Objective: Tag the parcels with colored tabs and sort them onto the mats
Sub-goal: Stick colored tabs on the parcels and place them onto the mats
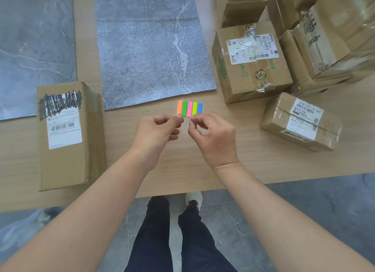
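Five colored tabs (pixel 189 109), orange through blue, sit side by side on one strip above the wooden table (pixel 203 166), just before the middle grey mat (pixel 154 46). The left hand (pixel 156 132) pinches the strip's lower left corner and the right hand (pixel 215 139) pinches its lower right edge, with the other fingers curled. One parcel (pixel 65 160) lies to the left.
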Tool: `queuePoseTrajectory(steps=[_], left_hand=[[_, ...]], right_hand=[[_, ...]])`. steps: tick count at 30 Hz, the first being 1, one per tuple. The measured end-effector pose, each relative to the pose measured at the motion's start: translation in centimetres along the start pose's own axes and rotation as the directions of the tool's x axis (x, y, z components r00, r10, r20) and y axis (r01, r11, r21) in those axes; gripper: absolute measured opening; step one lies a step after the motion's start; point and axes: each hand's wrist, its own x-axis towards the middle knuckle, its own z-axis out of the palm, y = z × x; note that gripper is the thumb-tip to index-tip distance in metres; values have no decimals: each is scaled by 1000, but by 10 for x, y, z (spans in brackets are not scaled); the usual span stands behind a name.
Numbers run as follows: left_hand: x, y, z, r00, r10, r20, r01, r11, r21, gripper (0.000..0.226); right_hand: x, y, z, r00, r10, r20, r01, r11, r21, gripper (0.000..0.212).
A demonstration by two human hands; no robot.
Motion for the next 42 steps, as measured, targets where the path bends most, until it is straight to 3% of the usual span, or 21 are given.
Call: queuePoseTrajectory(steps=[7,14,22,31,39,42], left_hand=[[-30,4,-30,999,-32,-30,27,987,-155,13],[-63,-11,-86,993,31,-115,-48,987,-150,13],[-102,-57,-188,957,208,-201,-206,978,33,4],[-119,-124,-285,873,406,-270,-224,826,517,10],[-96,-152,-282,825,488,-284,-288,797,531,5],[-86,-149,-275,806,502,-313,-276,787,552,5]], right_hand=[[-9,-33,-1,976,-216,25,216,976,-28,1],[-33,-75,11,968,-216,126,207,975,81,20],[-84,-134,54,970,-157,184,142,985,95,22],[-123,-191,100,927,-127,353,145,989,-26,33],[-118,-210,132,787,-128,604,229,969,-92,50],[-111,-208,138,764,-101,637,248,958,-145,52]])
